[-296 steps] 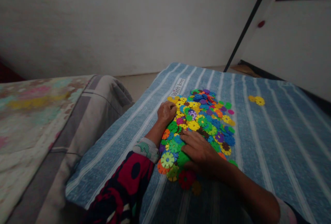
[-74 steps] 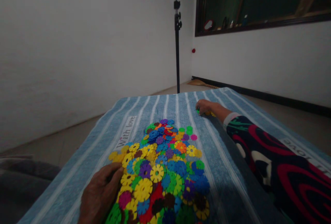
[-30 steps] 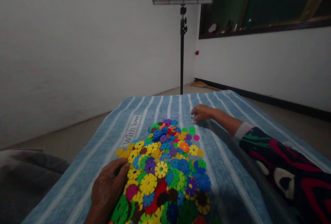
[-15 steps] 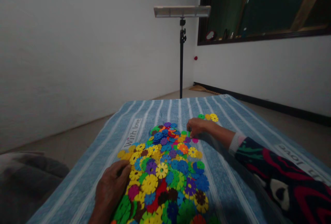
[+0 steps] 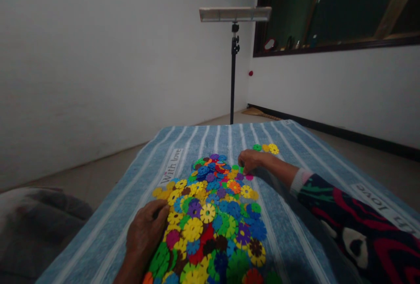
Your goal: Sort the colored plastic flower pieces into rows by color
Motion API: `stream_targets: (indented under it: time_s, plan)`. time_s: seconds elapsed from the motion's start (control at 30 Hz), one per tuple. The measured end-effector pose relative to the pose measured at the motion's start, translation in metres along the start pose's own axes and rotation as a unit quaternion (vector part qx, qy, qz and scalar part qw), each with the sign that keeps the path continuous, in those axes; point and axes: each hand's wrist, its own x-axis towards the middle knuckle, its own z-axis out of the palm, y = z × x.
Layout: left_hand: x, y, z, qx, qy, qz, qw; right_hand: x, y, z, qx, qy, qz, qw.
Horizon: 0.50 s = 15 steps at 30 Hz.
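Head view: a woven blue cloth (image 5: 138, 179) with white stripes lies before a pale wall (image 5: 114, 56) and a black stand (image 5: 232, 82). Mid-cloth, a multicoloured heap of flat, notched discs (image 5: 193, 229). Left hand (image 5: 146, 229) half-curled against its left edge; right hand (image 5: 251, 159), fingers bent, at a green disc (image 5: 242, 170) on its far right. Whether either grips anything cannot be told.

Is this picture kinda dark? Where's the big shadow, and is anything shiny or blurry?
In the head view, everything looks dim; in the head view, a dark shadow lies on the striped cloth beside the right sleeve; in the head view, a bright glint shows high on the window; in the head view, the nearest flower discs look dark and soft.
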Motion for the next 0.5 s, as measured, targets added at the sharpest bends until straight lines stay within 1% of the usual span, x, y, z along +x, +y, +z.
stream_targets:
  time_s: [0.3,0.5]
  plan:
    - [-0.002,0.005,0.000,0.001,-0.008,0.001,1.000,-0.011,-0.007,0.000,0.026,0.015,-0.012,0.999]
    - [-0.003,0.004,0.002,0.000,-0.006,-0.002,1.000,-0.038,-0.017,0.001,0.049,0.061,-0.006,0.997]
